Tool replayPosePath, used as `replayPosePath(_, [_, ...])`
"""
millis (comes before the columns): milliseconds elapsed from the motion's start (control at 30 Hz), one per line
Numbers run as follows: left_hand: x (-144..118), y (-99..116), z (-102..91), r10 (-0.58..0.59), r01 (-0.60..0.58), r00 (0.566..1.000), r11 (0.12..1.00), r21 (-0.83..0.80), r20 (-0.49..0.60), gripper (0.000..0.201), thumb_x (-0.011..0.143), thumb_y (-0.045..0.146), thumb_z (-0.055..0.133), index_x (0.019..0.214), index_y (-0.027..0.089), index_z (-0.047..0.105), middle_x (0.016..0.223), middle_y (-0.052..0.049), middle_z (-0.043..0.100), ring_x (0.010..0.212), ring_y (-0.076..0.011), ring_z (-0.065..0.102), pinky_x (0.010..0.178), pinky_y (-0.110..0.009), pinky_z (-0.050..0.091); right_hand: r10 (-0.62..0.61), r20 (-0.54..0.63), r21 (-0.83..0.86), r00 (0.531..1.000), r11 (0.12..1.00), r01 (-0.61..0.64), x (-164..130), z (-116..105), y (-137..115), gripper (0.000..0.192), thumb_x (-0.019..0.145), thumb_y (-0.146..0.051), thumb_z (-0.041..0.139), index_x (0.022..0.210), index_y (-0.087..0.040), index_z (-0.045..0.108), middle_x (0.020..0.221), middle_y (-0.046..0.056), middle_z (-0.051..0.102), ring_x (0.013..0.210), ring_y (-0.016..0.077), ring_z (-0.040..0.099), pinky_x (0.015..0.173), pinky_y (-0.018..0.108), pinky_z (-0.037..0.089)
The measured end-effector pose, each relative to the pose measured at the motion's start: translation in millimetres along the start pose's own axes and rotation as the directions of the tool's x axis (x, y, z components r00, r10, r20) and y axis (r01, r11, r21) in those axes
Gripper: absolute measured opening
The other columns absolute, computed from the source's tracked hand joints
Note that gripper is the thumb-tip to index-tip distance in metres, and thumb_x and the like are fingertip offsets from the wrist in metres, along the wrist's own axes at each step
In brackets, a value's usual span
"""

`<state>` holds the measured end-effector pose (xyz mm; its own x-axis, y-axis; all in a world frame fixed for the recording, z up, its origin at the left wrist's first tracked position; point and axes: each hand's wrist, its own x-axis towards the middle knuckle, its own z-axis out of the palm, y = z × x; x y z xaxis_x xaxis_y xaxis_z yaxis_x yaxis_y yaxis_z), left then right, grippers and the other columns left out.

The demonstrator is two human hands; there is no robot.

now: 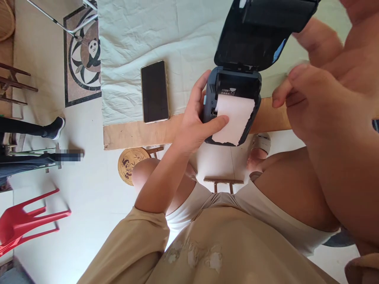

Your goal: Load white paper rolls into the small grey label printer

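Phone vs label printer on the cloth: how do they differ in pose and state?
The phone lies flat and closed-faced, its screen dark; the label printer has its lid flipped open with white paper hanging out. The phone is thin and slab-like; the printer is thick and boxy. No hand touches the phone; the left hand grips the printer, thumb on the paper, and the right hand hovers beside it. Both are dark devices on the white cloth.

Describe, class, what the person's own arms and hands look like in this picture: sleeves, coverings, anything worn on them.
Both hands are bare: no gloves, and no rings or watch that can be seen. The left hand leads into a bare forearm, with a loose beige sleeve bunched above the elbow. The right hand looms large and close to the camera, slightly blurred; its forearm is bare too, and a beige cuff shows at the lower right edge.
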<state>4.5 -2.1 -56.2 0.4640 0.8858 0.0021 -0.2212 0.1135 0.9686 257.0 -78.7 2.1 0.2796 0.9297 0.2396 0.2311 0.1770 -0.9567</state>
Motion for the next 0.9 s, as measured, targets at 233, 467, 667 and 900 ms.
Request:
replayPosePath(233, [10, -12, -9.6, -0.008, 0.001, 0.994, 0.998, 0.063, 0.108, 0.132, 0.074, 0.087, 0.109, 0.184, 0.043, 0.051, 0.160, -0.009, 0.077, 0.143, -0.0397, 0.084, 0.111, -0.051, 0.073, 0.163, -0.041, 0.171, 0.986, 0.973, -0.153, 22, -16, 23, 0.059, 0.082, -0.022, 0.074, 0.138, -0.038, 0.079, 0.170, 0.004, 0.073, 0.146, 0.0249, 0.086, 0.057, 0.029, 0.063])
replayPosePath(467, [0, 8, -4.8, -0.066, 0.064, 0.988, 0.998, 0.016, 0.142, 0.136, 0.078, 0.083, 0.114, 0.189, 0.043, 0.045, 0.151, -0.008, 0.085, 0.128, -0.0355, 0.089, 0.099, -0.045, 0.076, 0.316, 0.251, 0.071, 0.915, 0.937, -0.343, 8, -9, 28, 0.065, 0.102, -0.056, 0.094, 0.163, -0.040, 0.078, 0.140, 0.000, 0.085, 0.067, 0.0051, 0.069, 0.067, 0.031, 0.070])
replayPosePath(667, [-7, 15, 2.1, -0.045, 0.051, 0.993, 0.997, -0.051, 0.111, 0.097, 0.084, 0.080, 0.113, 0.162, 0.042, 0.071, 0.160, -0.005, 0.083, 0.154, -0.0400, 0.083, 0.120, -0.050, 0.075, 0.228, 0.524, -0.003, 0.821, 0.964, -0.266, 5, -9, 33, 0.115, 0.091, -0.100, 0.103, 0.180, -0.045, 0.056, 0.167, 0.005, 0.075, 0.099, 0.0094, 0.082, 0.072, 0.024, 0.075])
replayPosePath(900, [-5, 19, 4.8, -0.087, 0.093, 0.994, 0.991, -0.092, 0.065, 0.094, 0.078, 0.073, 0.118, 0.153, 0.035, 0.076, 0.170, -0.009, 0.080, 0.172, -0.0515, 0.069, 0.139, -0.058, 0.068, 0.182, 0.481, -0.108, 0.857, 0.983, -0.148, 8, -8, 47, 0.116, 0.092, -0.100, 0.102, 0.183, -0.040, 0.061, 0.156, 0.008, 0.074, 0.099, 0.0134, 0.079, 0.071, 0.029, 0.075])
